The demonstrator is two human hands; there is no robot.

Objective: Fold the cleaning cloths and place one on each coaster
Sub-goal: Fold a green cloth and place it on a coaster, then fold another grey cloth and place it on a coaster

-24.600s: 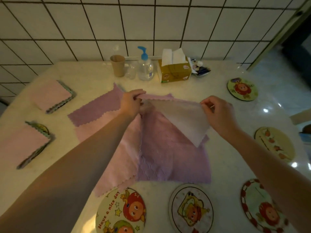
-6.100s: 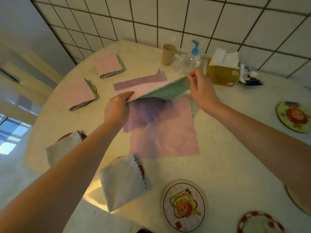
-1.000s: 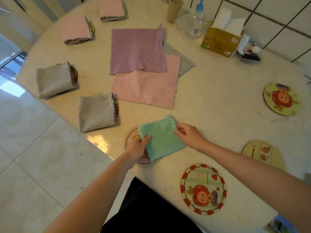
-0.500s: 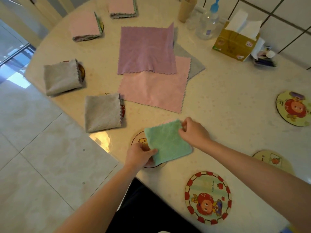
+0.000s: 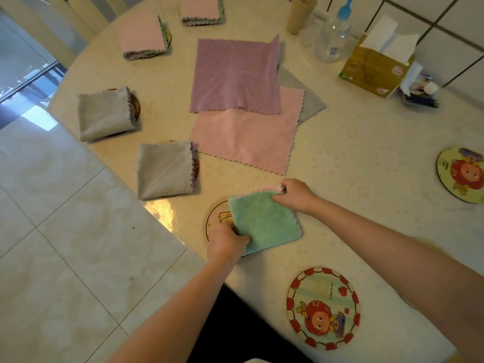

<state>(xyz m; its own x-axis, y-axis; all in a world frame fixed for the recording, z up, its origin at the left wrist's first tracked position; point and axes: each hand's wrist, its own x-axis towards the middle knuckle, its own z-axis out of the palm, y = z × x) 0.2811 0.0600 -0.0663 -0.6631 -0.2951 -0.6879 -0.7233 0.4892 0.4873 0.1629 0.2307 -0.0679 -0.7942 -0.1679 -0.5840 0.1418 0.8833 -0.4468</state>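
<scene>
A folded green cloth (image 5: 264,222) lies partly over a round coaster (image 5: 218,218) near the table's front edge. My left hand (image 5: 226,244) grips the cloth's near left corner. My right hand (image 5: 294,195) pinches its far right corner, where a pink underside shows. Two folded grey cloths (image 5: 165,170) (image 5: 104,112) and two folded pink cloths (image 5: 142,36) (image 5: 200,9) cover coasters along the left. Flat on the table lie a purple cloth (image 5: 235,74), a pink cloth (image 5: 248,137) and a grey cloth (image 5: 306,100) beneath them.
Bare coasters lie at the front (image 5: 323,307) and at the right (image 5: 462,174). A tissue box (image 5: 372,69), a pump bottle (image 5: 332,40) and a cup (image 5: 300,14) stand at the back by the tiled wall. The table edge (image 5: 157,213) drops to a tiled floor on the left.
The green cloth has shifted slightly right on its coaster, and more of the coaster's left side shows. Both hands keep their hold on its corners.
</scene>
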